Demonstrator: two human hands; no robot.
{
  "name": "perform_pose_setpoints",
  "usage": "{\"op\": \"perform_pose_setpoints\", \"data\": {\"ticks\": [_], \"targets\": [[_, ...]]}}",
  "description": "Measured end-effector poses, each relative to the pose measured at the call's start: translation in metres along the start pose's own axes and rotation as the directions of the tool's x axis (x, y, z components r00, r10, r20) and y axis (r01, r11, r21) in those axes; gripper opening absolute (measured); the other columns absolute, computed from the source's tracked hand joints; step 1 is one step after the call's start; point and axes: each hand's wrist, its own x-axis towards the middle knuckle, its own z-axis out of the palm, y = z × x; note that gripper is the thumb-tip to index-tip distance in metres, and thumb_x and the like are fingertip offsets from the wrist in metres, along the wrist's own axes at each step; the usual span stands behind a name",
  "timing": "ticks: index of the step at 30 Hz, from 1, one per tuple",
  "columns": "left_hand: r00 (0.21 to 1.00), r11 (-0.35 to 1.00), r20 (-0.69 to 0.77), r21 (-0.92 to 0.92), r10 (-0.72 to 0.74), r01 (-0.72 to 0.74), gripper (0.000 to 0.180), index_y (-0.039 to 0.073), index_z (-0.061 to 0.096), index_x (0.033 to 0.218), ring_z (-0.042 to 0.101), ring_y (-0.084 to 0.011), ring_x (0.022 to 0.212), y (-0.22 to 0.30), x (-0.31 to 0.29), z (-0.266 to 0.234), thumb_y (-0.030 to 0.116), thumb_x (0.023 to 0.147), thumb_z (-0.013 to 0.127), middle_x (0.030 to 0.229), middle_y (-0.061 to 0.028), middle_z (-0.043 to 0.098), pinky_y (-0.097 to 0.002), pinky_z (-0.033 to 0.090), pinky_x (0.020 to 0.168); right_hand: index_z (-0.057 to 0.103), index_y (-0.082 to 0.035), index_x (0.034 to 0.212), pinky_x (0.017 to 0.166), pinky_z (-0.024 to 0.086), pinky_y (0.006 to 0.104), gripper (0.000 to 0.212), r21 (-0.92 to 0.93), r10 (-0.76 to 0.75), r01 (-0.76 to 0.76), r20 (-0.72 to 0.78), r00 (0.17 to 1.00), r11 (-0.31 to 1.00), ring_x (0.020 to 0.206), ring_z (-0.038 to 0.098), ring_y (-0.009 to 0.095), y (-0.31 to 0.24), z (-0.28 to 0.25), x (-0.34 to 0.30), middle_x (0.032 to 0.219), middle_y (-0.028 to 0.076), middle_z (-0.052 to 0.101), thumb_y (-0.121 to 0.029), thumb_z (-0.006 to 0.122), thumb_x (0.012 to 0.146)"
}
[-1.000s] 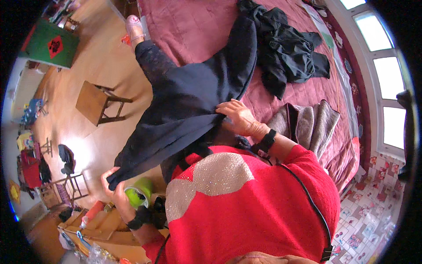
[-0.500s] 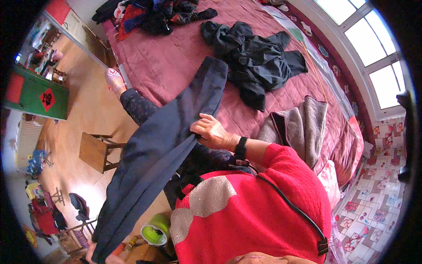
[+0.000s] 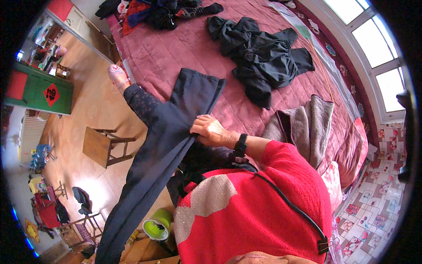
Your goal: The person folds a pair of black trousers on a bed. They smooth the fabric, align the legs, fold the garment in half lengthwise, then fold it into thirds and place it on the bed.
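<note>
Dark navy trousers (image 3: 151, 171) stretch from the bed down to the lower left edge of the picture. My right hand (image 3: 212, 130), with a black band at the wrist, is closed on the cloth near the middle of their length. The upper end of the trousers, a wide flat section, rests over the bed beyond the hand. The lower end runs out of the picture, and my left hand is not visible there. My leg in dark patterned cloth (image 3: 141, 102) shows beneath the trousers, ending in a pink shoe (image 3: 117, 75).
A crumpled black garment (image 3: 272, 61) lies on the pink quilted bed (image 3: 167, 57). A grey-brown folded fabric (image 3: 314, 127) is right of my arm. Mixed clothes (image 3: 158, 13) are piled at the far end. A wooden stool (image 3: 103, 147) and a green bucket (image 3: 158, 223) stand on the floor.
The far end of the trousers has dropped and folded over to a wide flap. My left hand, partly seen at the lower left before, has gone out of the picture.
</note>
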Motion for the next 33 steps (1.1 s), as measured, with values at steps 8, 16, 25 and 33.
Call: {"op": "perform_pose_setpoints", "data": {"ticks": [8, 16, 25, 33], "targets": [[0.995, 1.0, 0.092, -0.002, -0.024, 0.024, 0.041, -0.006, 0.059, 0.109, 0.06, -0.0286, 0.106, -0.013, 0.033, 0.072, 0.004, 0.07, 0.055, 0.112, -0.0163, 0.062, -0.0397, 0.047, 0.101, 0.061, -0.002, 0.121, 0.099, 0.049, 0.0391, 0.05, 0.476, 0.58, -0.539, 0.072, 0.811, 0.695, 0.112, 0.06, 0.031, 0.045, 0.0, -0.045, 0.118, 0.015, 0.063, -0.014, 0.075, 0.074], [0.994, 0.999, 0.104, 0.014, -0.038, 0.037, 0.043, -0.006, 0.059, 0.11, 0.06, -0.0293, 0.107, -0.018, 0.045, 0.094, 0.003, 0.069, 0.054, 0.113, -0.0168, 0.062, -0.0403, 0.047, 0.101, 0.061, 0.006, 0.113, 0.061, 0.057, 0.0335, 0.035, 0.717, 0.965, -0.694, 0.222, 0.137, -0.067, 0.076, 0.069, 0.024, 0.137, 0.006, -0.03, 0.097, 0.014, 0.067, -0.016, 0.071, 0.088], [0.996, 0.998, 0.078, 0.033, -0.048, 0.045, 0.045, -0.007, 0.059, 0.112, 0.06, -0.0302, 0.108, -0.023, 0.059, 0.108, 0.003, 0.068, 0.053, 0.114, -0.0175, 0.061, -0.0409, 0.047, 0.102, 0.057, -0.004, 0.076, 0.046, 0.044, 0.0322, 0.021, 0.832, 0.959, -0.496, 0.282, -0.01, -0.249, 0.053, 0.053, 0.018, 0.149, 0.009, -0.004, 0.066, 0.006, 0.054, -0.012, 0.074, 0.085], [0.997, 0.997, 0.059, 0.051, -0.052, 0.049, 0.046, -0.007, 0.059, 0.113, 0.06, -0.031, 0.109, -0.019, 0.06, 0.101, 0.003, 0.068, 0.051, 0.116, -0.018, 0.061, -0.0414, 0.047, 0.102, 0.064, -0.003, 0.081, 0.051, 0.045, 0.0323, 0.008, 0.855, 0.997, -0.517, 0.07, 0.044, -0.037, 0.055, 0.054, 0.018, 0.145, -0.037, -0.033, 0.067, 0.006, 0.057, -0.005, 0.071, 0.084]]}}
